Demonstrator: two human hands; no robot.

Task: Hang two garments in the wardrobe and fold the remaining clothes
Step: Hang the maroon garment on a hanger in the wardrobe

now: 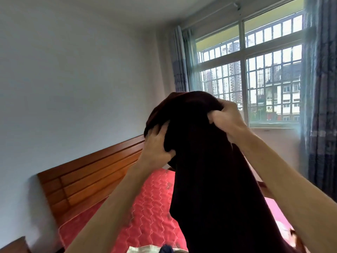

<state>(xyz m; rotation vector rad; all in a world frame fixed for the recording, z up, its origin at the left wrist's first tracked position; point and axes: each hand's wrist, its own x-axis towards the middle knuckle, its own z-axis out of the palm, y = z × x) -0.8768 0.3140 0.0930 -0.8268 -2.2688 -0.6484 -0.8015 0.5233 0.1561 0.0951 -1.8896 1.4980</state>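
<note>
Fingers [165,133] of both hands bunched into dark garment [209,170], its lower part cut off by frame.

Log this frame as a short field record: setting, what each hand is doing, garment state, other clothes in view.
setting: bedroom; bed with red quilted cover, wooden headboard, barred window
left hand: gripping bunched top of dark garment
right hand: gripping same garment, higher up
garment state: held up in the air, hanging down over the bed
other clothes: pale and dark blue fabric at bottom edge
wardrobe: not in view

Both hands [191,132] raised, fingers [216,114] clenched
</note>
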